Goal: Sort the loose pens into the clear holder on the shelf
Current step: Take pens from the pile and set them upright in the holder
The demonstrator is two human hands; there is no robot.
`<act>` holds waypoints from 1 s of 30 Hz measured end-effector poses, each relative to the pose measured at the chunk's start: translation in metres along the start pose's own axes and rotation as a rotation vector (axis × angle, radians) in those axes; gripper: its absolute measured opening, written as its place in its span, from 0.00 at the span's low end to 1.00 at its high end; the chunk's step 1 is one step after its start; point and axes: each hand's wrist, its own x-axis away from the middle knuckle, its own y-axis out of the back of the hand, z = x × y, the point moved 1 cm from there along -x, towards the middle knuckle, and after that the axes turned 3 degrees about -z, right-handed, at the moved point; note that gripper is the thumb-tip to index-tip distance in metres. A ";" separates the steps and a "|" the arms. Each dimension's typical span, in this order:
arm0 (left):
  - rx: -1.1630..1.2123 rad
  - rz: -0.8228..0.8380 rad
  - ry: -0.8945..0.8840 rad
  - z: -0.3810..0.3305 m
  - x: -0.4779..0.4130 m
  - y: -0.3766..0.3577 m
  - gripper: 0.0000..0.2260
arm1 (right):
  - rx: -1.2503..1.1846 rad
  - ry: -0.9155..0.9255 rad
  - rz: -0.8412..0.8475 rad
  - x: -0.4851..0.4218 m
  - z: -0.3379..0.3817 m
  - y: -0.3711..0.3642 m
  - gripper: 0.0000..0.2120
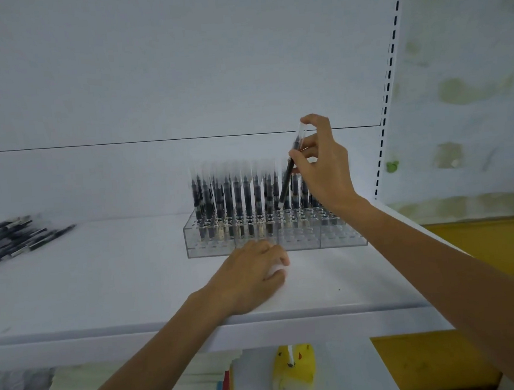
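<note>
**Colleague:** What do you have on the head view?

**Operator:** I watch only this one camera. The right hand [324,165] pinches a slim black pen with a clear cap [290,167] between the thumb and the fingers, at the pen's upper half. The pen is tilted. Its lower end is at the top of the clear acrylic holder with many small holes [330,240], which stands on the white metal shelf [103,284]. Whether the tip has entered a hole, I cannot tell. The holes on the left side and at the back are full of upright pens, and the front rows on the right look free.

**Colleague:** And the other hand?

**Operator:** The left hand [253,275] rests on the shelf just in front of the holder, with the fingers curled. Something pale is blurred under them, so I cannot tell if it grasps anything.

**Colleague:** Which step is it?

**Operator:** I judge it is the inserting of one pen. The pile of loose black pens [13,238] lies at the far left of the shelf, well apart from the holder, so much work remains.

**Colleague:** What does the next move need?

**Operator:** Bring the pen upright, aim its tip into a free hole, lower it, then release the pinch. The neighbours stand close, so a tilted entry could knock them.
</note>
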 end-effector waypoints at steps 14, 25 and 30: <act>0.062 -0.043 0.010 0.002 -0.001 -0.002 0.11 | 0.187 -0.003 0.292 0.017 -0.017 -0.022 0.25; 0.069 -0.075 0.024 -0.001 -0.001 -0.002 0.11 | 0.293 -0.011 0.328 0.044 -0.020 -0.022 0.34; 0.064 -0.215 0.063 -0.004 0.002 0.005 0.10 | 0.419 0.042 0.250 0.053 -0.008 -0.013 0.33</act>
